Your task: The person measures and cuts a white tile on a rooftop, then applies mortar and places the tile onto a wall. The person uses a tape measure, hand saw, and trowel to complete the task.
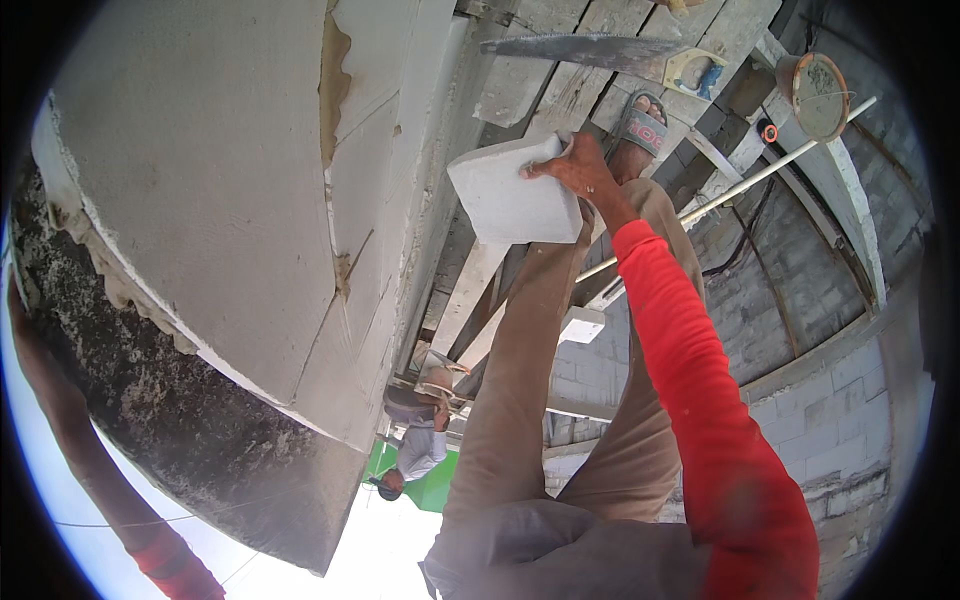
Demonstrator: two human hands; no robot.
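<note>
My right hand (578, 172) grips the upper right corner of a white lightweight concrete block (510, 195), its fingers spread over the edge. The block is tilted, just above the planks and close to my leg. At the far left, my left arm reaches up past the dark, rough top of the wall. My left hand (14, 285) is at the picture's rim, near the wall's edge, and its fingers cannot be made out. A hand saw (590, 50) with a pale handle lies on the planks (560, 95) beyond my sandalled foot.
A mortar bucket (820, 97) stands at the upper right, beside a long pale pole (750, 180). The large plastered wall (230, 180) fills the left. Gaps between planks open onto a lower level, where another white block (582, 325) shows. Below, another person (415, 450) is near a bucket (437, 378).
</note>
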